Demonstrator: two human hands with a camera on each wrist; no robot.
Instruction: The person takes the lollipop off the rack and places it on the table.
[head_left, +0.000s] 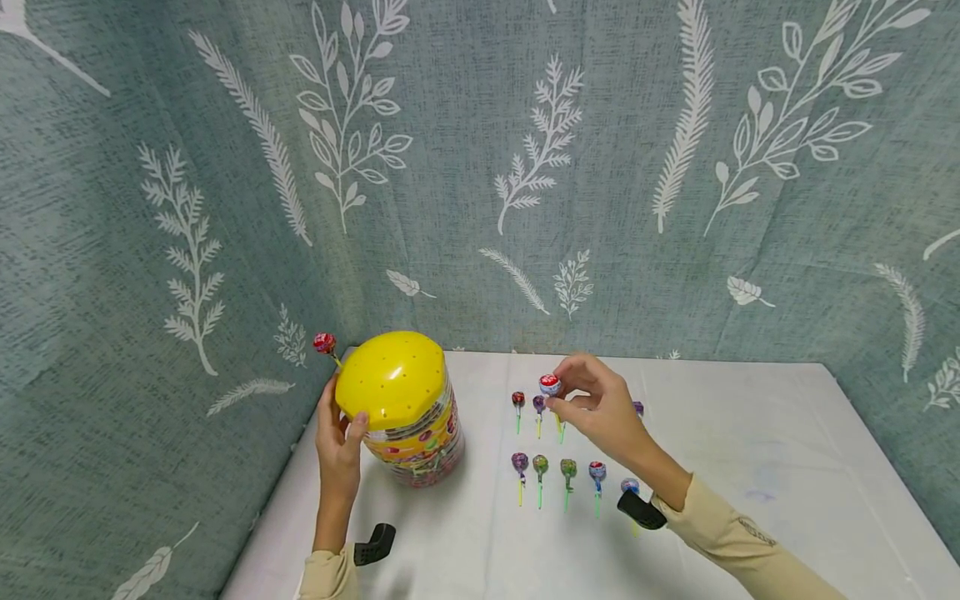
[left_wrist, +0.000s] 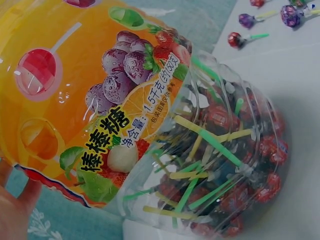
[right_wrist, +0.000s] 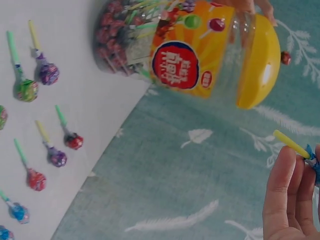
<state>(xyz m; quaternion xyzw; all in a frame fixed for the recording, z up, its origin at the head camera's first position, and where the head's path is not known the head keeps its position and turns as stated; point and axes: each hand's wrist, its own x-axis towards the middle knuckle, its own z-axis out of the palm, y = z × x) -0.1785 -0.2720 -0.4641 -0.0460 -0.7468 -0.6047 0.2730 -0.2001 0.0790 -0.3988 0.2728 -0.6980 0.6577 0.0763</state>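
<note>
A large clear jar [head_left: 423, 442] with a yellow lid [head_left: 390, 379] and a fruit-printed label [left_wrist: 75, 125] stands on the left of the table. Sticks and wrapped lollipops [left_wrist: 220, 195] show through its lower wall. My left hand [head_left: 341, 450] grips the jar near its lid, thumb on the rim. Just past those fingers a red lollipop [head_left: 325, 343] sticks up; what holds its stick is hidden. To the right, above the table, my right hand [head_left: 600, 412] pinches a red and blue lollipop [head_left: 550, 384] by its head. Its yellow stick [right_wrist: 290, 143] shows in the right wrist view.
Two rows of lollipops lie on the white table, including a purple one [head_left: 520, 462], a green one [head_left: 568, 469] and a red one [head_left: 518, 400]. My right forearm passes over some. A leaf-patterned cloth [head_left: 465, 167] hangs behind and to the left.
</note>
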